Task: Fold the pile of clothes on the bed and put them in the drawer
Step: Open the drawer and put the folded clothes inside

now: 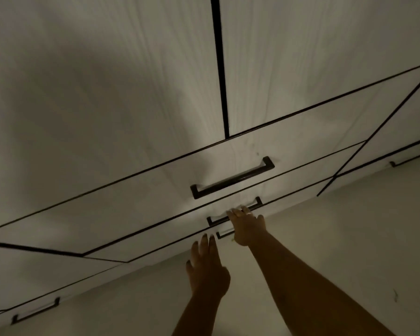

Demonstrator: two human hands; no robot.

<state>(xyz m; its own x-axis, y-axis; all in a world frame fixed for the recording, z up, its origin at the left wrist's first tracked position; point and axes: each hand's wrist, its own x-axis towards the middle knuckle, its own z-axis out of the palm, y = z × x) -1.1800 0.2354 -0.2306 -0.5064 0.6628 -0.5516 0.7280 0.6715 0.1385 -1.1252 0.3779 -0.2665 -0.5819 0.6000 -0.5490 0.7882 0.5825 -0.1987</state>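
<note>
1. The handle [216, 219] of the middle drawer [289, 183], at 6 o'clock of the view, is gripped by the right hand [246, 226], fingers curled over the bar. A slip is likely if it is jerked.
2. The left hand [207, 265], fingers straight and slightly spread, is held at 7 o'clock of the right hand. It could be struck by the opening drawer.
3. Counted: two hands, five handles, three stacked drawers. No clothes are seen.

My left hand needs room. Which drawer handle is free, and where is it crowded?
Free: the top handle, bare drawer front all around it; also the pale floor at far left and far right. Crowded: the middle handle, gripped by the right hand, and the lowest handle, partly hidden behind that hand, just ahead of the open left hand.
</note>
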